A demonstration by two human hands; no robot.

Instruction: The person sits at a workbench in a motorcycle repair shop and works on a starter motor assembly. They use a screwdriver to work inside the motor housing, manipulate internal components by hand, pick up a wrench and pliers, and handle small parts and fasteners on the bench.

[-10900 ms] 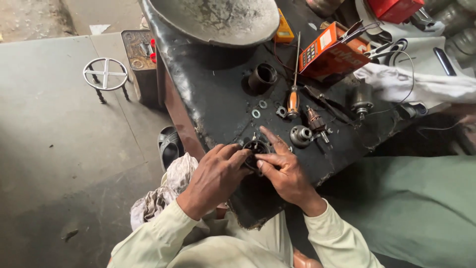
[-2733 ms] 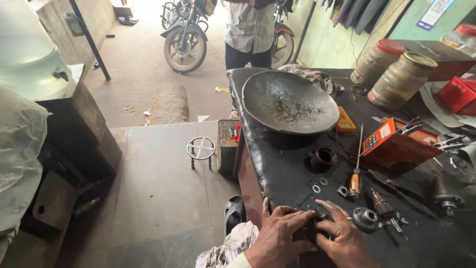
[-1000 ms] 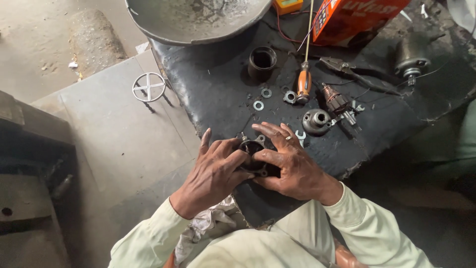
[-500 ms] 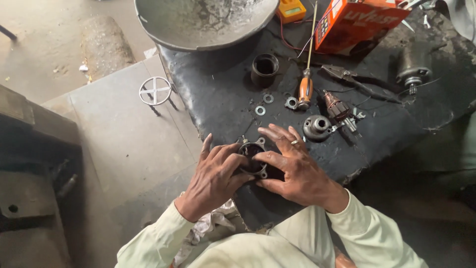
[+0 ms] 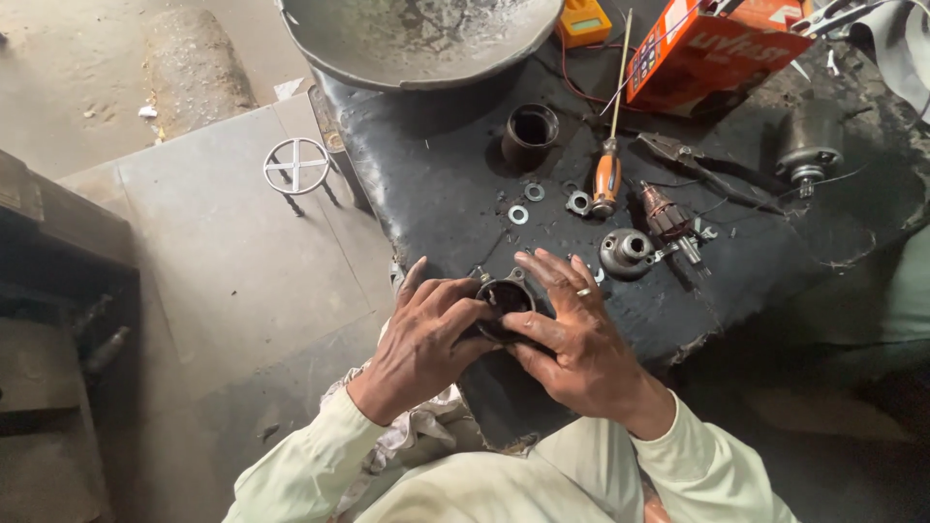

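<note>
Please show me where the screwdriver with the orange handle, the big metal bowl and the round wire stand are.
Screwdriver (image 5: pixel 606 179), head view, on its orange handle.
Metal bowl (image 5: pixel 387 68), head view, on its near rim.
Wire stand (image 5: pixel 295 166), head view, at the centre of its ring.

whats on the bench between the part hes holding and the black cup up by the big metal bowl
In the head view, two loose flat washers lie on the black bench between the dark round housing held in both hands and the black cylindrical cup.

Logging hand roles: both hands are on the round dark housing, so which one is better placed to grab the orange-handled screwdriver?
Right, probably. The right hand sits on the side of the round dark housing nearer the orange-handled screwdriver, which lies up and right of it. The left hand would have to cross over the housing.
</note>
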